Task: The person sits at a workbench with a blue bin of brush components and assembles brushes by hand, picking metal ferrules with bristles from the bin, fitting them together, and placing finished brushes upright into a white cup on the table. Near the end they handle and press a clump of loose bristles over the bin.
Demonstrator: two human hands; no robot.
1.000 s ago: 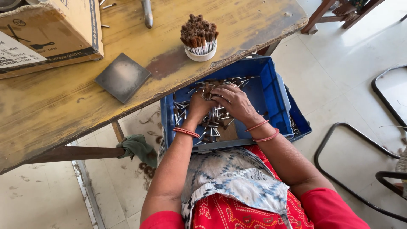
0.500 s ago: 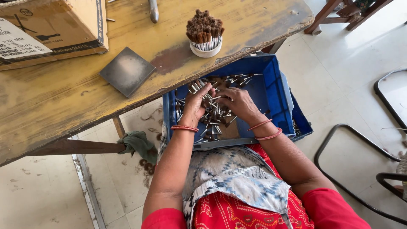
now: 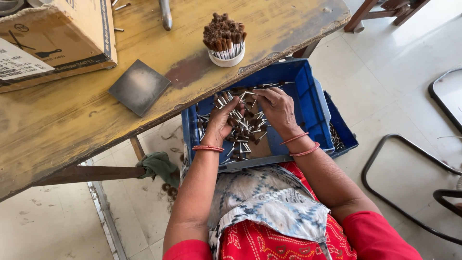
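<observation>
A blue plastic crate (image 3: 313,103) rests on my lap, partly under the table edge, filled with several small brown-tipped metal pins (image 3: 245,132). My left hand (image 3: 222,120) is cupped palm-up inside the crate with a bunch of these pins lying in its fingers. My right hand (image 3: 275,108) is palm-down over the pile, its fingertips pinching pins near the crate's far side. Both wrists wear red bangles. A white cup (image 3: 225,54) packed with upright brown-tipped pins stands on the wooden table (image 3: 72,130) just beyond the crate.
A dark square metal plate (image 3: 139,86) lies on the table left of the cup. A cardboard box (image 3: 53,41) sits at the far left. A second blue crate (image 3: 344,135) shows under the first. A green rag (image 3: 161,166) hangs on the table brace. Black metal frames (image 3: 409,192) stand at right.
My left hand has turned palm-up and lifted with a bunch of pins. My right hand has shifted toward the crate's far side. The view has moved slightly.
</observation>
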